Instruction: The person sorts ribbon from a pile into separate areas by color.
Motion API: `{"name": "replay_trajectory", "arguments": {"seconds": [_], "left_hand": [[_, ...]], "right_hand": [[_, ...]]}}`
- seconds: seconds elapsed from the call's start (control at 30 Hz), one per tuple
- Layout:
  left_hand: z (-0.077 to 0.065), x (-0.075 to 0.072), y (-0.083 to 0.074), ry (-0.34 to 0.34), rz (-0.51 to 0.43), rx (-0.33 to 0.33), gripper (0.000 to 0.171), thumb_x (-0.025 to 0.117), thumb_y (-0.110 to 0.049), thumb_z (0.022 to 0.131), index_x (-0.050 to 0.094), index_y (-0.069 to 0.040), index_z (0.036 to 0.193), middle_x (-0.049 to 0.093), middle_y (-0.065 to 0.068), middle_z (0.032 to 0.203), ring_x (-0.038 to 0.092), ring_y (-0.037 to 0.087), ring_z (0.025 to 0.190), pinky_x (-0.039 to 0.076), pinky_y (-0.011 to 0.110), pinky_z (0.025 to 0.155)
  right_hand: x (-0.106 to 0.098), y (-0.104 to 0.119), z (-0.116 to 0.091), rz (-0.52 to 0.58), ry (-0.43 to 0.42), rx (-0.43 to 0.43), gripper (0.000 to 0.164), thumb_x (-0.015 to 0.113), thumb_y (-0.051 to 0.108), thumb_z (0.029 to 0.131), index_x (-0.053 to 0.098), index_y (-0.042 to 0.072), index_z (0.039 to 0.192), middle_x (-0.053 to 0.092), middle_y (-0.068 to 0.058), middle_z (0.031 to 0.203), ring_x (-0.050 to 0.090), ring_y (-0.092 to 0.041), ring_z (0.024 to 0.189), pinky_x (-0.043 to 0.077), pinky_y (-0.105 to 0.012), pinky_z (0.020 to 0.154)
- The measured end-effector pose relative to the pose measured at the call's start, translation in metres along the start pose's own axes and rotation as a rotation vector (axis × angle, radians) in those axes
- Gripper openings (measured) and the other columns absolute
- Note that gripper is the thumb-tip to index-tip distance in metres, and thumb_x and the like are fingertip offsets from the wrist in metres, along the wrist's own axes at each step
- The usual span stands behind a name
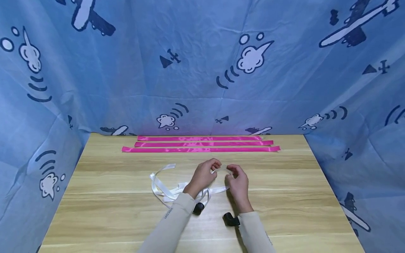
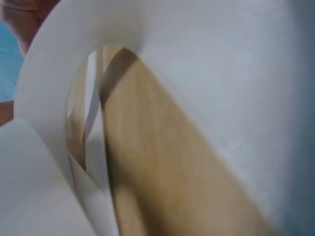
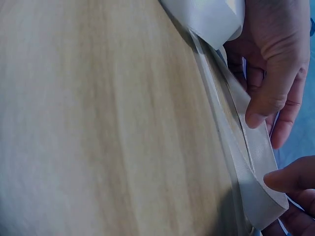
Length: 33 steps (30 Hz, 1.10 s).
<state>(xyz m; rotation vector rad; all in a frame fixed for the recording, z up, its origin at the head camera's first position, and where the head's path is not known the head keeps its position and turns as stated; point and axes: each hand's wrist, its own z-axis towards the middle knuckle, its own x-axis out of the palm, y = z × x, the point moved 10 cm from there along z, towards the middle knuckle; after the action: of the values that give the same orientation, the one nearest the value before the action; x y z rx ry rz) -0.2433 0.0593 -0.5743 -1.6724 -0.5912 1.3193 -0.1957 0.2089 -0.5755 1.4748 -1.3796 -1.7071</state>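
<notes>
A white satin ribbon (image 1: 224, 169) is stretched in a short arc between my two hands, above the table. My left hand (image 1: 203, 174) pinches it with thumb and fingers; in the right wrist view the left thumb (image 3: 263, 110) presses on its flat face. A little to the right, my right hand (image 1: 238, 181) holds the same ribbon, its thumb (image 3: 283, 181) near a fold. More white ribbon (image 1: 162, 189) lies in loose loops left of and beneath the left hand. Close ribbon loops (image 2: 49, 69) fill much of the left wrist view and hide most of the left hand.
Three pink ribbons (image 1: 202, 149) lie straight and parallel along the back of the wooden table (image 1: 284, 196). Blue printed cloth (image 1: 196, 77) hangs behind the table and at both sides. A black wrist camera (image 1: 231, 219) sits by the right cuff.
</notes>
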Motion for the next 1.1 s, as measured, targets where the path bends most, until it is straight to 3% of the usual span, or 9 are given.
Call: {"name": "replay_trajectory", "arguments": {"seconds": [0.2, 0.5, 0.83, 1.1], "left_hand": [[-0.001, 0.000, 0.002, 0.023, -0.061, 0.018, 0.031, 0.063, 0.010, 0.089, 0.074, -0.009, 0.111, 0.074, 0.002, 0.100, 0.065, 0.014, 0.089, 0.050, 0.019, 0.080], [-0.005, -0.005, 0.002, 0.049, -0.145, 0.035, 0.021, 0.066, 0.009, 0.092, 0.076, -0.003, 0.106, 0.076, 0.008, 0.097, 0.060, 0.006, 0.082, 0.052, 0.019, 0.076], [-0.012, -0.013, 0.006, 0.098, -0.169, 0.013, 0.016, 0.067, 0.001, 0.096, 0.078, -0.010, 0.099, 0.069, -0.001, 0.085, 0.057, 0.006, 0.075, 0.050, 0.020, 0.069], [-0.026, -0.023, -0.004, 0.144, -0.156, 0.023, 0.016, 0.064, -0.001, 0.096, 0.077, -0.009, 0.099, 0.066, -0.004, 0.082, 0.056, 0.005, 0.073, 0.049, 0.019, 0.068]], "right_hand": [[-0.005, 0.000, 0.000, 0.016, -0.033, -0.018, 0.028, 0.053, -0.015, 0.082, 0.072, -0.006, 0.101, 0.068, -0.020, 0.089, 0.055, -0.012, 0.074, 0.043, -0.017, 0.059], [-0.010, 0.001, 0.001, 0.029, -0.034, -0.031, 0.019, 0.057, -0.016, 0.087, 0.072, -0.008, 0.096, 0.068, -0.021, 0.087, 0.054, -0.011, 0.074, 0.043, -0.017, 0.062], [-0.021, 0.005, -0.001, 0.035, 0.026, -0.031, 0.013, 0.062, -0.011, 0.092, 0.071, -0.007, 0.099, 0.067, -0.016, 0.090, 0.054, -0.007, 0.075, 0.044, -0.017, 0.062], [-0.033, 0.018, -0.009, 0.054, 0.062, -0.048, 0.015, 0.062, -0.009, 0.093, 0.071, -0.006, 0.104, 0.066, -0.014, 0.092, 0.055, -0.007, 0.074, 0.044, -0.018, 0.061]]}}
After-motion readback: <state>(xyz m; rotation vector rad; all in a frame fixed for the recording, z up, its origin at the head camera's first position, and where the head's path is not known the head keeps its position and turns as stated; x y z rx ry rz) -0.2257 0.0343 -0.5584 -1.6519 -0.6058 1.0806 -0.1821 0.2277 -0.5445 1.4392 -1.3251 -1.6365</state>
